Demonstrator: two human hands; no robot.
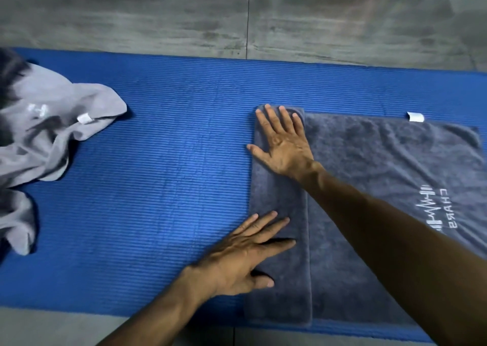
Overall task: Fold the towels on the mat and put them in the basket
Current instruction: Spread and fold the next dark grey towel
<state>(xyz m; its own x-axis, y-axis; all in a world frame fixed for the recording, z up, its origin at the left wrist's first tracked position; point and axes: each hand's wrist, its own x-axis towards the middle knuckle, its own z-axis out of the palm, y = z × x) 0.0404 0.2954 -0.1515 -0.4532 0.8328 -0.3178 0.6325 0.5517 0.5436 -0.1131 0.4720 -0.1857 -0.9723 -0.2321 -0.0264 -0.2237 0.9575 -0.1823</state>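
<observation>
A dark grey towel (382, 182) lies flat on the right part of the blue mat (163, 161). Its left end is folded over into a narrow strip. My right hand (283, 142) presses flat on the far part of that strip, fingers straight and spread. My left hand (245, 256) presses flat on the near part of the strip, fingers straight. A light grey towel (44, 140) lies crumpled at the mat's left end. No basket is in view.
Grey wood-look floor (237, 16) runs beyond the mat's far edge, and a strip of grey floor (52, 330) shows at the near edge. The dark towel has a white label (415, 117) at its far edge and white lettering (434, 208) on the right.
</observation>
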